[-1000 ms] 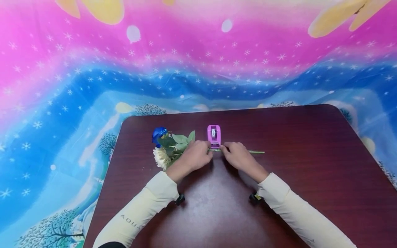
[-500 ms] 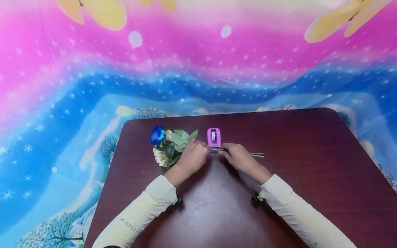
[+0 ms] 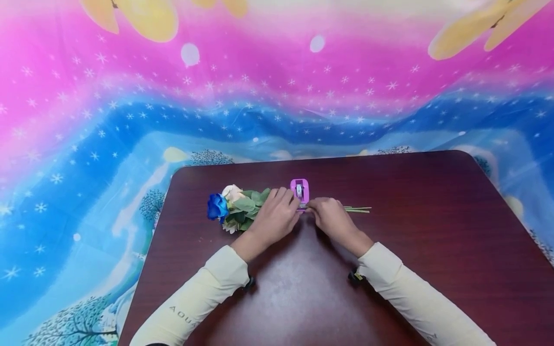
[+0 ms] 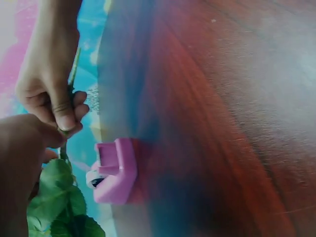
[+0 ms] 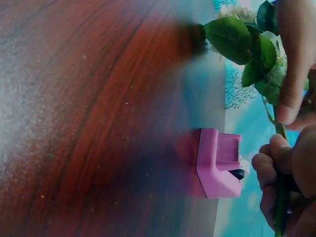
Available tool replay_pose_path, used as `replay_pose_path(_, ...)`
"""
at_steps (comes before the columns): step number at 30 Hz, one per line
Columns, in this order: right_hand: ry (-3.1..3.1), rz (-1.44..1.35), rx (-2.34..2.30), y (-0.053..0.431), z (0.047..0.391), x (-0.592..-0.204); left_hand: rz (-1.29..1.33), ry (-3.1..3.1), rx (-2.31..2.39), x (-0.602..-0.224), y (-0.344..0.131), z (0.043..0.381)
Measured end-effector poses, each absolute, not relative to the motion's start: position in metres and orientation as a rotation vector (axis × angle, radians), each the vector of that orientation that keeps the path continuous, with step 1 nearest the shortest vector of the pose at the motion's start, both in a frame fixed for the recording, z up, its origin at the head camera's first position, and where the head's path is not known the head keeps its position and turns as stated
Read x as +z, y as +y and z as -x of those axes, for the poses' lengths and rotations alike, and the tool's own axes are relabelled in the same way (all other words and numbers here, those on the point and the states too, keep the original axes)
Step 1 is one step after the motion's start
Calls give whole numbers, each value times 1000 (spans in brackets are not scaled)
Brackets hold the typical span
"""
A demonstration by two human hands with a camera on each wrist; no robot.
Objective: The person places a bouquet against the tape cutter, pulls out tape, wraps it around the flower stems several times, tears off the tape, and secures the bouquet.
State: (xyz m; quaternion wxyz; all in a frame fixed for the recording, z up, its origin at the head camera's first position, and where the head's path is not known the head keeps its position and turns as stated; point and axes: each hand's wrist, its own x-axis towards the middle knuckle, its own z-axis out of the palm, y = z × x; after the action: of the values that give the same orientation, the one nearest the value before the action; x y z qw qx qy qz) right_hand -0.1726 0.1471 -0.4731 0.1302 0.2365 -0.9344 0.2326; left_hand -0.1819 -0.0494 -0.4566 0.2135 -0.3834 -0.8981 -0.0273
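Observation:
A bunch of flowers lies crosswise in my two hands. Its heads point left: a blue rose (image 3: 217, 208), a cream rose (image 3: 233, 193) and a partly hidden white flower (image 3: 230, 227), with green leaves (image 5: 229, 39) behind them. My left hand (image 3: 274, 210) pinches the stems just below the leaves. Close beside it, my right hand (image 3: 335, 218) grips the stems (image 3: 360, 209), whose thin green ends stick out to the right. Just beyond the hands stands a pink tape dispenser (image 3: 299, 186) with a small roll in it. In the right wrist view, the dispenser's toothed edge shows.
The dark red-brown wooden table (image 3: 433, 230) extends to both sides and toward me. Behind it hangs a pink and blue patterned cloth (image 3: 277, 86).
The bunch has turned about its stems: the blue rose has come nearer me, the cream rose shows at the far side, and the white flower is more hidden. Both hands stay near the dispenser.

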Motion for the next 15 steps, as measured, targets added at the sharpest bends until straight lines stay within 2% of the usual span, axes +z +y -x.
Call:
replay_pose_path(5, -2672, -695, 640, 149, 171, -476, 1012, -2739, -102, -448, -45, 184)
replay_pose_path(12, -2604, -731, 566, 154, 172, -482, 838, -3145, -612, -435, -43, 191)
replay_pose_path(15, -2586, -742, 559, 154, 172, -482, 820, -3133, -624, -434, -44, 194)
